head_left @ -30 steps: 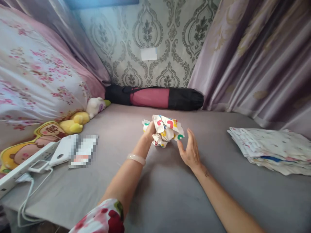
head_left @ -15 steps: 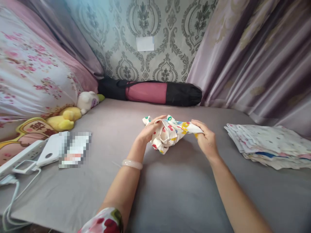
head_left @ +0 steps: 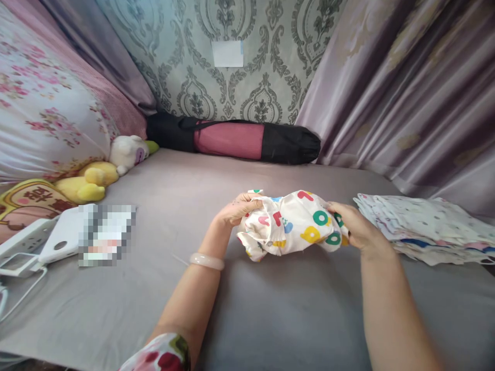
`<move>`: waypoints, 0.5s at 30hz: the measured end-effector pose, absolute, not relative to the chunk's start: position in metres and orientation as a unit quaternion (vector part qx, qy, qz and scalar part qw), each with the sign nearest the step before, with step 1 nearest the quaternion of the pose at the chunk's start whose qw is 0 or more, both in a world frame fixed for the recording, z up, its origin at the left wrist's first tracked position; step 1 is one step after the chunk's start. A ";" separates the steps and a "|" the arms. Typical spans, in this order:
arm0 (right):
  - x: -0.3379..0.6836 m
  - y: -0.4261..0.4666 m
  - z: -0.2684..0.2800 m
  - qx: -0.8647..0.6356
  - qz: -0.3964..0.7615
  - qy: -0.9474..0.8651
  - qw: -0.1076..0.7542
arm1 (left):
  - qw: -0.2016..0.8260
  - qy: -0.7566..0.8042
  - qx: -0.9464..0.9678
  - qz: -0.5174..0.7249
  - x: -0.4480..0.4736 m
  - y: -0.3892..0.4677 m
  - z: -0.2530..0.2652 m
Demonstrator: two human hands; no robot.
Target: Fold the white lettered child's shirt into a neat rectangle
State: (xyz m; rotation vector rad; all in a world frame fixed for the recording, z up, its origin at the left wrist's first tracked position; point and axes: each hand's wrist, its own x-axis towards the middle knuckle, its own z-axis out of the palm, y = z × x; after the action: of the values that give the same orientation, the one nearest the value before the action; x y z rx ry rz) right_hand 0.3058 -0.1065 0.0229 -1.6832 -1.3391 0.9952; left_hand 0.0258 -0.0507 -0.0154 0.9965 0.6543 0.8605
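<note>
A white cloth garment (head_left: pixel 297 226) with colourful number prints is stretched between my two hands above the grey sheet; it is bunched up, so its exact kind is unclear. My left hand (head_left: pixel 240 208), with a pale bangle (head_left: pixel 207 261) on the wrist, is closed on its left end, where the fabric hangs in crumpled folds. The right end is gripped by my right hand (head_left: pixel 353 224), whose fingertips are partly hidden behind the cloth. Just beyond that hand lies a stack of folded clothes (head_left: pixel 425 221).
A black and pink rolled bag (head_left: pixel 228 139) lies along the patterned wall. On the left are plush toys (head_left: pixel 87 181), a floral cushion (head_left: pixel 50 103), a white power strip (head_left: pixel 29 237), a white device (head_left: pixel 67 234) with cables, and a blurred-out flat item (head_left: pixel 108 234). Curtains (head_left: pixel 359 93) hang at the right.
My right hand has moved right and slightly down, away from my left hand. The garment between them has spread out wider, showing more of its printed surface. The view has shifted slightly.
</note>
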 end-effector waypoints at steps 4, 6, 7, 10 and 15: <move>0.322 -0.105 0.010 -0.772 0.191 -0.585 0.161 | 0.750 0.313 0.466 0.351 0.032 -0.052 -0.017; 0.321 -0.106 0.009 -0.788 0.109 -0.597 0.105 | 0.743 0.303 0.479 0.355 0.036 -0.053 -0.018; 0.317 -0.106 0.010 -0.780 0.077 -0.611 0.116 | 0.737 0.301 0.488 0.357 0.037 -0.053 -0.018; 0.293 -0.109 0.017 -0.674 0.035 -0.697 0.242 | 0.725 0.308 0.519 0.332 0.042 -0.057 -0.017; 0.256 -0.114 0.027 -0.505 0.202 -0.791 0.279 | 0.728 0.272 0.565 0.278 0.044 -0.064 -0.008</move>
State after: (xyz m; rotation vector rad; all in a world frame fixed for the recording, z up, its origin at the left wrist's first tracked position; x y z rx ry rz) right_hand 0.2562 -0.1141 0.0272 -1.3554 -2.1215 0.5425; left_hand 0.0441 -0.0637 -0.0081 1.2464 0.5992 0.6116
